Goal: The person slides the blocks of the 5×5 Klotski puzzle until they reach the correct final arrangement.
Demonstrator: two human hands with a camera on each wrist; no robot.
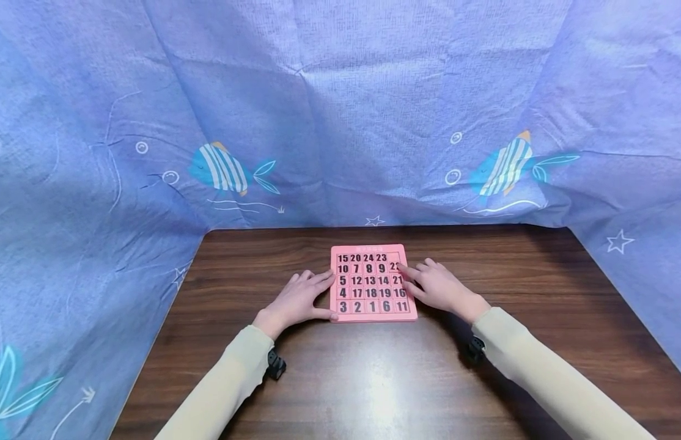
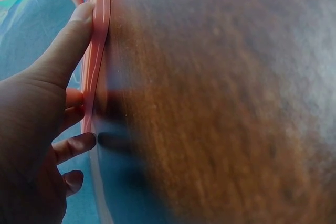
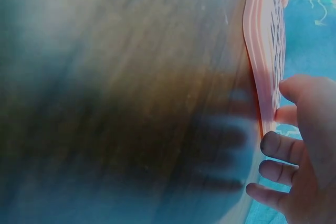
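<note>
A pink number slide puzzle (image 1: 373, 317) lies flat on the table, with black numbers on its square tiles. Its top right slot is bare. Just below that slot, a tile starting with 2 (image 1: 393, 266) sits slightly higher than its row, partly covered by a fingertip. My left hand (image 1: 296, 299) rests along the puzzle's left side, its thumb (image 2: 79, 24) at the near left corner and index fingertip at the left edge. From the right, my right hand (image 1: 439, 286) reaches over the puzzle's edge, index fingertip on that tile and thumb near the tiles below.
The dark wooden table (image 1: 252, 256) extends around the puzzle on all sides. Behind it and to the sides hangs a blue cloth (image 1: 362, 122) printed with fish and stars. Dark bands (image 1: 276, 365) circle both wrists below pale sleeves.
</note>
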